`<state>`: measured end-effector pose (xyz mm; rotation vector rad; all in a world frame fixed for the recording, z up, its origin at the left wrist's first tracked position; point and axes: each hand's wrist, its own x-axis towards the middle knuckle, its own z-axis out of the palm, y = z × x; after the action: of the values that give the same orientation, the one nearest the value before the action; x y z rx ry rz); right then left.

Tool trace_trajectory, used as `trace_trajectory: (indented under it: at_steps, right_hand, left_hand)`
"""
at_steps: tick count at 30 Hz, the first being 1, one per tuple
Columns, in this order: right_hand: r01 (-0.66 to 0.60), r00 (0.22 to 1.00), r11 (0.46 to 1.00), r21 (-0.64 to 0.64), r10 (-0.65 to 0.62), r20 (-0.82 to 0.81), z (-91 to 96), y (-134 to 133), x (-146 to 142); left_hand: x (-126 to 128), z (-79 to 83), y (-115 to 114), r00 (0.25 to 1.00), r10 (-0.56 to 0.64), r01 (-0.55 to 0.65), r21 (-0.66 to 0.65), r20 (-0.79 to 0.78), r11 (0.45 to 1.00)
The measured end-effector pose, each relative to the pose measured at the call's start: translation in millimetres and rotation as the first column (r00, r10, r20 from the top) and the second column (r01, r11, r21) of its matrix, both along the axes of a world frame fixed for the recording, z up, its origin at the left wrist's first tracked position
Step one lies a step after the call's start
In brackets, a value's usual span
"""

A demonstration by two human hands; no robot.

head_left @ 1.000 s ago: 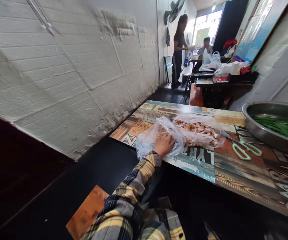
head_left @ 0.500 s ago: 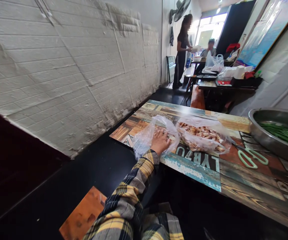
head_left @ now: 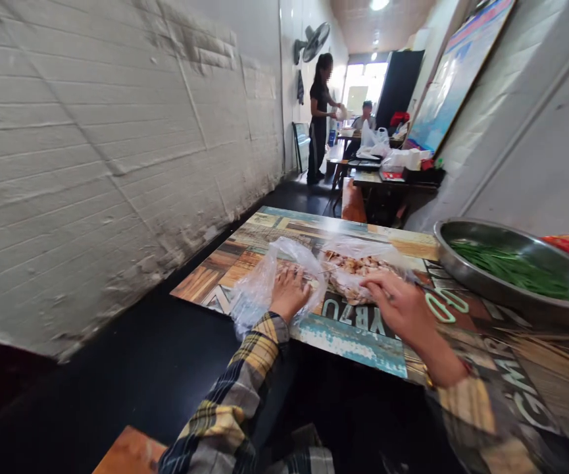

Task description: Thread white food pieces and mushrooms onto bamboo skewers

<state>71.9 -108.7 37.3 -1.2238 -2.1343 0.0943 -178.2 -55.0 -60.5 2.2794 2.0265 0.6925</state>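
My left hand lies flat, fingers spread, on a crumpled clear plastic bag near the table's left front edge. My right hand is at the near side of a second clear bag filled with pale brown pieces of food; its fingers are curled and pinched at the bag's edge. Both arms wear a yellow plaid sleeve. The two bags lie side by side on the patterned wooden table.
Light green scissors lie right of the food bag. A large steel bowl of green vegetables stands at the right. A white brick wall runs along the left. Two people stand and sit at tables far back in the aisle.
My right hand has come into view and reached the food bag. The left hand stays on the empty bag. The view has shifted to the right and up.
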Motion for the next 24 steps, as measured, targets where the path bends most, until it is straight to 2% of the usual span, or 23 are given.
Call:
trace_trajectory:
  at_steps: [2, 4, 5, 6, 9, 12, 16, 18, 22, 24]
  right_hand:
    - [-0.017, 0.999, 1.0, -0.006, 0.018, 0.046, 2.5, 26, 5]
    - [0.094, 0.993, 0.995, -0.033, -0.091, 0.073, 2.3, 59, 14]
    - [0.201, 0.978, 0.978, -0.049, -0.197, 0.076, 1.9, 75, 20]
    - [0.254, 0.965, 0.966, -0.045, -0.251, 0.07, 1.4, 89, 26]
    - [0.331, 0.942, 0.943, -0.038, -0.328, 0.07, 0.2, 106, 43]
    - [0.276, 0.956, 0.96, -0.036, -0.27, 0.115, -1.7, 96, 42]
    - [0.125, 0.975, 0.99, -0.068, -0.109, 0.195, 1.0, 86, 16]
    - [0.09, 0.976, 0.993, -0.07, -0.074, 0.204, 8.2, 97, 2]
    - [0.137, 0.976, 0.989, -0.049, -0.127, 0.175, 31.0, 134, -10]
    - [0.166, 0.974, 0.986, -0.032, -0.159, 0.159, 41.3, 145, -9]
  left_hand:
    - [-2, 1.4, 4, 1.0, 0.007, -0.007, -0.019, -0.002, 1.0]
    - [-4, 2.0, 6, 1.0, 0.006, -0.006, -0.017, -0.012, 1.0]
    - [-5, 2.0, 7, 1.0, 0.006, -0.007, -0.011, -0.019, 1.0]
    - [-6, 2.0, 7, 1.0, 0.009, -0.01, -0.005, -0.028, 1.0]
    - [-8, 1.7, 8, 0.999, 0.021, -0.021, 0.001, -0.048, 1.0]
    - [-8, 1.6, 8, 0.999, 0.013, -0.013, -0.007, -0.048, 1.0]
    - [-9, 2.4, 8, 0.999, -0.003, 0.003, 0.0, -0.047, 1.0]
    - [-9, 3.6, 8, 0.999, -0.004, 0.003, -0.01, -0.046, 1.0]
    - [-10, 6.1, 8, 0.999, 0.004, -0.005, -0.034, -0.039, 0.999]
    - [-10, 6.2, 8, 1.0, 0.005, -0.006, -0.031, -0.031, 0.999]
